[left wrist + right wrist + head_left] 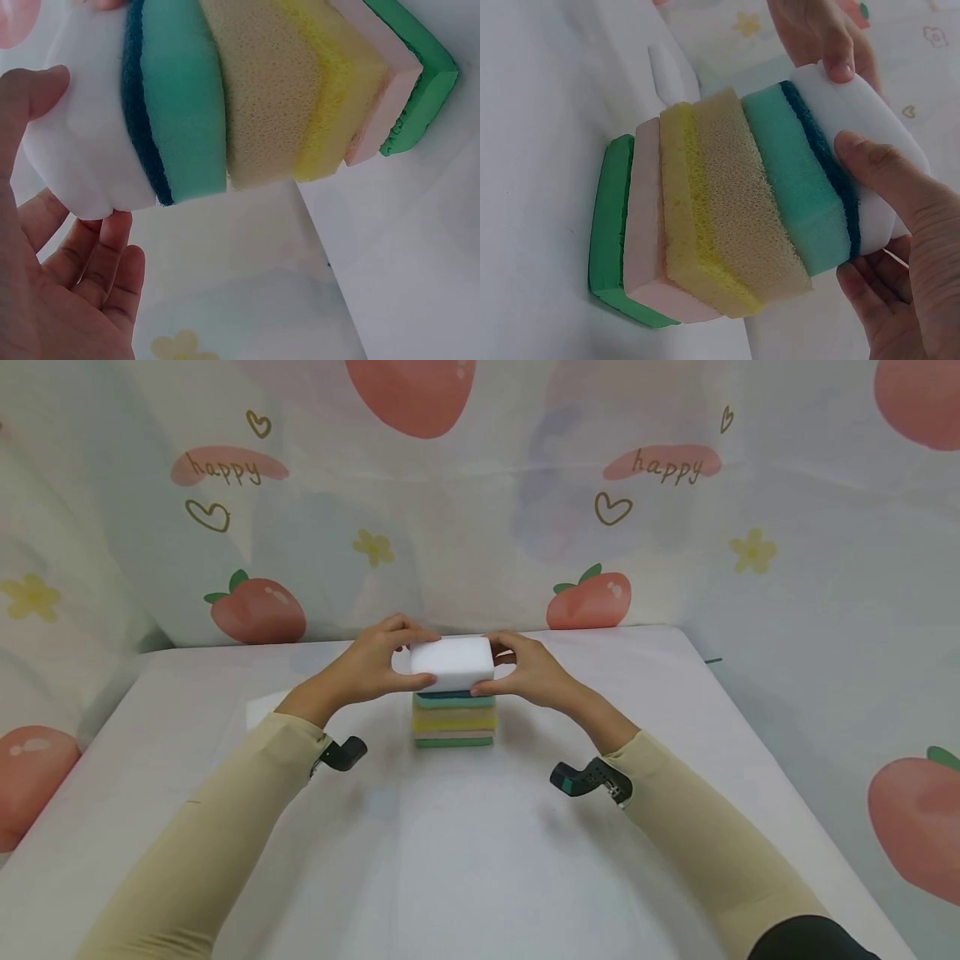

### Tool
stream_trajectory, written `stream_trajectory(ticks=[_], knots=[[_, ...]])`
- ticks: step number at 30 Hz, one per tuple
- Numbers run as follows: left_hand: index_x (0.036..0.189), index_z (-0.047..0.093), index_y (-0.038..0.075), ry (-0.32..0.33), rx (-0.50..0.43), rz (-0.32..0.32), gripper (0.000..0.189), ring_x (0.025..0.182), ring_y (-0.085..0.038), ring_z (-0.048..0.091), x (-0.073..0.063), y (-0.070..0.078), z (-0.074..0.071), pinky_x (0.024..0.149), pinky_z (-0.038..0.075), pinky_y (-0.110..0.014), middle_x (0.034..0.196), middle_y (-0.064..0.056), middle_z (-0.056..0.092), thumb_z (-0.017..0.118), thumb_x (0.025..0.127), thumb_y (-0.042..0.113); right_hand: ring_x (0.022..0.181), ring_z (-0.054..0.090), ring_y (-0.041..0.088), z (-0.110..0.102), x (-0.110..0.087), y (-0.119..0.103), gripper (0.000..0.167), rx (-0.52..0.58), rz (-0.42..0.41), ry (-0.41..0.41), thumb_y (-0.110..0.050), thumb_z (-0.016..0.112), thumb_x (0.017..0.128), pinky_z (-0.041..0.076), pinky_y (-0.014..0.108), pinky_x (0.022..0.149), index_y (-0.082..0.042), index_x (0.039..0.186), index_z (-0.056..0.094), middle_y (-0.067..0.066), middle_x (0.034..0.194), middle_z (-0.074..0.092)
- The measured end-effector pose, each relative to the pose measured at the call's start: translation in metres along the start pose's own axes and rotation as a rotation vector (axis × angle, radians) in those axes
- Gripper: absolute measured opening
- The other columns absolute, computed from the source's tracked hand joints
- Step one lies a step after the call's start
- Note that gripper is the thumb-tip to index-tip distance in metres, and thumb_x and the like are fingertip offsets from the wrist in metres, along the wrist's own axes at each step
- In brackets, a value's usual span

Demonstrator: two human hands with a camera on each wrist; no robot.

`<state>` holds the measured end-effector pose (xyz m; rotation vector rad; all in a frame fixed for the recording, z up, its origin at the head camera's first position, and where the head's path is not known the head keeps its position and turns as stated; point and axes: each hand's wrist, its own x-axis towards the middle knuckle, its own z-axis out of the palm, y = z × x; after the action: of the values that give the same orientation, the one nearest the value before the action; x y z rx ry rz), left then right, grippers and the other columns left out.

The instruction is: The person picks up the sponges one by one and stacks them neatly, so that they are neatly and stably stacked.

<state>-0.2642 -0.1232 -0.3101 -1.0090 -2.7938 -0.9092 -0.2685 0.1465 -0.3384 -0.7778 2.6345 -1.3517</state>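
A white sponge lies flat on top of a stack of sponges, gripped at its left end by my left hand and at its right end by my right hand. Both thumbs press its near side, with the fingers behind and at the ends. Directly beneath it is a teal sponge with a dark blue scouring layer. Lower come a coarse beige layer, a yellow layer, a pink sponge and, on the table, a green sponge.
The stack stands toward the back middle of a white-covered table. A flat white piece lies left of it, partly behind my left forearm. A fruit-patterned curtain rises just past the table's back edge.
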Motion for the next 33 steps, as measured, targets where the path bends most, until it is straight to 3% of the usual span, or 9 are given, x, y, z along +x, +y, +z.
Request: stream_trajectory(ticks=[10, 23, 33], knots=[[0.137, 0.059, 0.014, -0.019, -0.002, -0.014, 0.058, 0.112, -0.024, 0.053, -0.001, 0.002, -0.002, 0.092, 0.051, -0.044, 0.124, -0.007, 0.052, 0.077, 0.084, 0.031, 0.117, 0.054, 0.022, -0.009, -0.001, -0.005, 0.076, 0.004, -0.018, -0.059, -0.030, 0.086, 0.077, 0.045, 0.039, 0.106, -0.010, 0.140, 0.049, 0.005, 0.128, 0.056], [0.140, 0.056, 0.014, -0.024, 0.013, -0.009, 0.063, 0.115, -0.024, 0.052, -0.002, 0.001, -0.004, 0.094, 0.049, -0.044, 0.126, -0.006, 0.052, 0.077, 0.085, 0.034, 0.118, 0.053, 0.023, -0.016, -0.001, -0.010, 0.063, -0.017, -0.115, -0.018, -0.021, 0.083, 0.080, 0.042, 0.040, 0.109, -0.008, 0.135, 0.056, 0.005, 0.132, 0.053], [0.141, 0.055, 0.016, -0.028, 0.022, -0.011, 0.065, 0.116, -0.023, 0.052, -0.003, 0.001, -0.005, 0.095, 0.049, -0.044, 0.127, -0.005, 0.052, 0.078, 0.084, 0.037, 0.116, 0.054, 0.026, -0.014, -0.001, -0.012, 0.061, 0.009, -0.094, -0.027, -0.020, 0.083, 0.080, 0.042, 0.043, 0.108, -0.008, 0.133, 0.057, 0.007, 0.130, 0.053]])
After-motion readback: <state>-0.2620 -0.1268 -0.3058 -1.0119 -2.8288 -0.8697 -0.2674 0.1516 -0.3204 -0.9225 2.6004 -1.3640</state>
